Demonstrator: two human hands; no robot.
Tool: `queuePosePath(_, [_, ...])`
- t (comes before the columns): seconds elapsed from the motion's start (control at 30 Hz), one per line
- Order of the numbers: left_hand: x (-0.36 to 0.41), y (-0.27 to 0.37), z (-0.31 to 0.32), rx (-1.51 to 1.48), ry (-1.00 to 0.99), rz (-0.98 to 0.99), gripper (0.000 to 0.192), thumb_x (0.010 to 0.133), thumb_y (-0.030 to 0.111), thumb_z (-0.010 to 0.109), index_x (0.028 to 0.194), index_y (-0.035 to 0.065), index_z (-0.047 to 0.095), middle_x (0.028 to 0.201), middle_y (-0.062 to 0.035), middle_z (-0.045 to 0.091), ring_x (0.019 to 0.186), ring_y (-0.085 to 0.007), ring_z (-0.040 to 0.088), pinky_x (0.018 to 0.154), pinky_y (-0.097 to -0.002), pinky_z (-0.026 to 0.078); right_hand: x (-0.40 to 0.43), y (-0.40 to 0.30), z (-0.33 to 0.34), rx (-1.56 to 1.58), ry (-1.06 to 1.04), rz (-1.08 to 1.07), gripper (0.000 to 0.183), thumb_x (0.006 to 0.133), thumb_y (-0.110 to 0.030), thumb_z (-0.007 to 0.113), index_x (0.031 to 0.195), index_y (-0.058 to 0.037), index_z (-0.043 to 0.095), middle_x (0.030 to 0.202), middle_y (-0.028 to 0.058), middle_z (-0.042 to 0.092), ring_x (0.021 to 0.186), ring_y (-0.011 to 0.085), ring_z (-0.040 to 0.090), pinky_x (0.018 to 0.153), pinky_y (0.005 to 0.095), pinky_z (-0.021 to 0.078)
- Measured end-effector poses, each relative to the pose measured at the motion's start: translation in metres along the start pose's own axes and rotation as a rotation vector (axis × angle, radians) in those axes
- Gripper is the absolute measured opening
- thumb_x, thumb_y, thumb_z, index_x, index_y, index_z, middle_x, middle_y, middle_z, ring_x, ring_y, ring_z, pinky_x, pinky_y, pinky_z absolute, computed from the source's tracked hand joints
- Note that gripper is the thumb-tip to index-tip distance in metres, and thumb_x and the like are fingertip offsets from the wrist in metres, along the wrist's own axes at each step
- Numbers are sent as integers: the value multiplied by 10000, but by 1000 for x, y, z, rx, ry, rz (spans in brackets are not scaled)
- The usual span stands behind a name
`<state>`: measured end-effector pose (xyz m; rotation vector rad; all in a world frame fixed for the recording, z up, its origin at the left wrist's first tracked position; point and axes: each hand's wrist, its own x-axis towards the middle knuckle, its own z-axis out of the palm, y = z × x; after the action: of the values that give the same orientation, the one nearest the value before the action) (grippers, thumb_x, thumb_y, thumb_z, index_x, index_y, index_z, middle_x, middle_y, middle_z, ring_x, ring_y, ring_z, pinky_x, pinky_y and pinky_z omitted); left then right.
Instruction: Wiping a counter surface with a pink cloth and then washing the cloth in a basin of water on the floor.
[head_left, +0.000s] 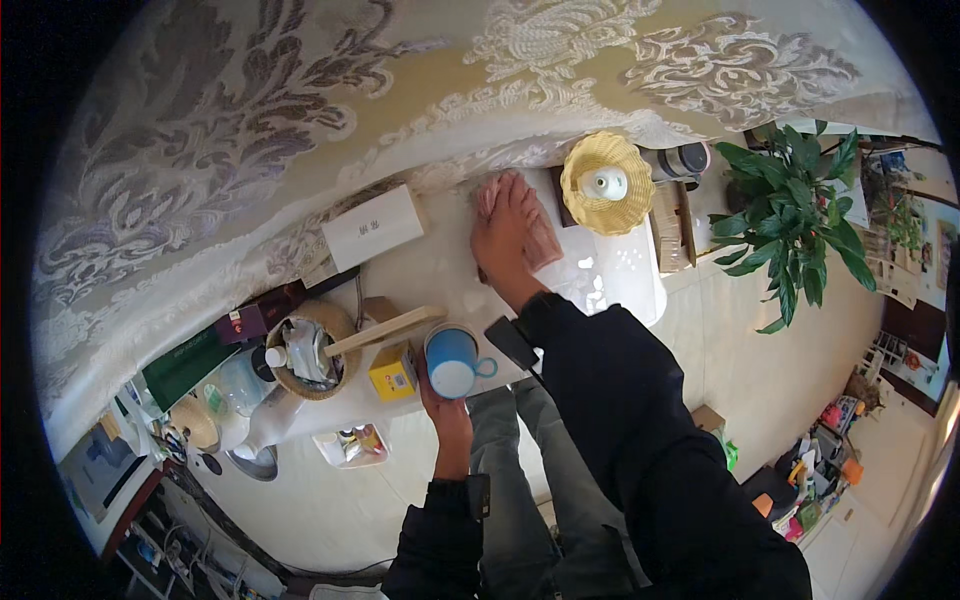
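My left hand (444, 416) is around the side of a blue mug (453, 349) near the table's front edge. The mug's handle points right, and a pale round face shows toward me. Farther back, my right hand (501, 238) presses down on a bunched pink cloth (541, 244) on the white tabletop (450, 277), its fingers spread over the folds. Shiny wet-looking patches lie just right of the cloth. A yellow box (392, 372) stands close to the left of the mug, and a wooden bar (386, 330) slants behind it.
At the back right stands a wicker basket (574, 184) with a white object inside, beside a leafy plant (795, 217). A white box (373, 227) lies by the curtain (420, 67). Left are a woven basket (349, 367) of packets, a bottle (270, 420) and a green box (187, 366).
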<state>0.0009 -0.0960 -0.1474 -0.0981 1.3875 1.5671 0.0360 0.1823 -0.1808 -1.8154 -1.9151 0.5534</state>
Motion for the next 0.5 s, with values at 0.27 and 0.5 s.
queuePosePath(0.27, [-4, -1, 6, -75, 72, -36, 656, 896, 34, 492, 1525, 67, 310, 1443, -83, 440, 1318, -215, 457, 1094, -351, 389, 38, -3, -6, 10, -62, 79, 730, 794, -125, 571, 1454, 70, 329, 1522, 280, 293, 1401, 495, 252, 1161, 579, 182])
queuePosePath(0.5, [-2, -3, 7, -59, 16, 30, 633, 954, 141, 555, 1530, 83, 299, 1461, -84, 423, 1324, -234, 456, 1098, -391, 390, 3, 17, -23, 73, -71, 38, 706, 847, -118, 539, 1486, 55, 294, 1519, 264, 324, 1405, 460, 278, 1185, 527, 188])
